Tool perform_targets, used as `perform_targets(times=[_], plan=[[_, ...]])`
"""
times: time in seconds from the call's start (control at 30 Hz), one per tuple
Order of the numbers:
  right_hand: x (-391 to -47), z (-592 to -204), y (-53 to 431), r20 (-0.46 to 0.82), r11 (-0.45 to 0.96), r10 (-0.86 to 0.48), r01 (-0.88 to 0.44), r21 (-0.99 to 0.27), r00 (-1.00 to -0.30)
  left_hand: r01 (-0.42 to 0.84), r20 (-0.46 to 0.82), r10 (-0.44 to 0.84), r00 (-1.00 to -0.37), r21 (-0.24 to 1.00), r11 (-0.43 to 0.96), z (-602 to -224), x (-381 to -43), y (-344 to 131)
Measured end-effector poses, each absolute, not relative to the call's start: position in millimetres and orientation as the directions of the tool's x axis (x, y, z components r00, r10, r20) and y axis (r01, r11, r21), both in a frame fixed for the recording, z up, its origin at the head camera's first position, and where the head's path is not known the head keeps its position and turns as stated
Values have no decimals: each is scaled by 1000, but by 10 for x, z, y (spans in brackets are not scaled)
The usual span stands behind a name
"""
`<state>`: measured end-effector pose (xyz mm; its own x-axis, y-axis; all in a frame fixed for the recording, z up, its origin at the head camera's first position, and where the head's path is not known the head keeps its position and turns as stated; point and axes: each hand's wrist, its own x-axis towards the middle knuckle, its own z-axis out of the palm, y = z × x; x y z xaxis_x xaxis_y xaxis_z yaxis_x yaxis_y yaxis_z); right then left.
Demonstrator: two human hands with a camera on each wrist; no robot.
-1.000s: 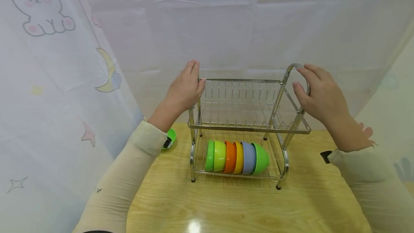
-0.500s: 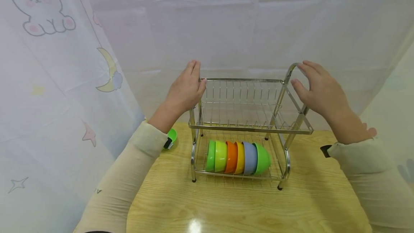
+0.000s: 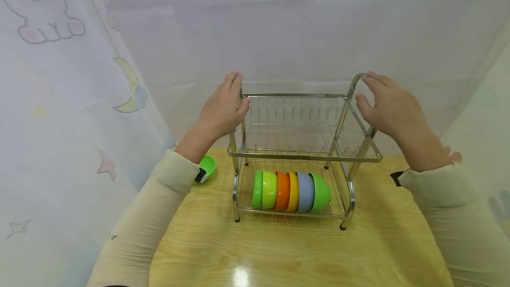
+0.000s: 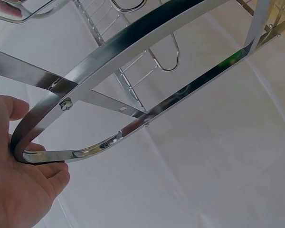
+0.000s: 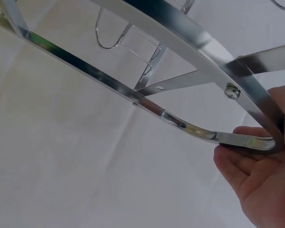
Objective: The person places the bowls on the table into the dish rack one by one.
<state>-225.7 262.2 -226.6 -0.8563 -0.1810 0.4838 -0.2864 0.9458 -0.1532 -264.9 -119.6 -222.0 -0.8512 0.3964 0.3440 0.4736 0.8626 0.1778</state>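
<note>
A two-tier metal dish rack stands upright on the wooden table. My left hand rests on the curved top of its left end frame; in the left wrist view that palm touches the bend of the bar. On the right end frame's arch lies my right hand, fingers fairly straight; the right wrist view shows its palm against the bar. A row of nested bowls lies sideways on the lower tier: a bright green bowl, a blue bowl, an orange bowl and others.
Partly behind my left sleeve, a green bowl sits on the table. White printed curtains hang close behind the rack and to the left. The upper tier carries no dishes.
The whole head view shifts slightly, so the rack and both hands appear a little further left and higher. Both hands stay on the rack's end frames.
</note>
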Motion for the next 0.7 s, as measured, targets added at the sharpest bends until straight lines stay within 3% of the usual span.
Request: perform_targets(times=[0.2, 0.5, 0.7], plan=[[-2270, -2333, 2555, 540, 942, -169, -296, -156, -824, 510, 326, 431, -841, 217, 832, -2200, -2618, -1302], [-2274, -2425, 2486, 661, 933, -153, -328, -148, -734, 580, 404, 442, -800, 336, 742, -2301, -2634, -1582], [-2260, -2433, 2452, 674, 930, -156, -337, -146, -722, 547, 398, 400, -825, 390, 741, -2492, -2654, -1930]])
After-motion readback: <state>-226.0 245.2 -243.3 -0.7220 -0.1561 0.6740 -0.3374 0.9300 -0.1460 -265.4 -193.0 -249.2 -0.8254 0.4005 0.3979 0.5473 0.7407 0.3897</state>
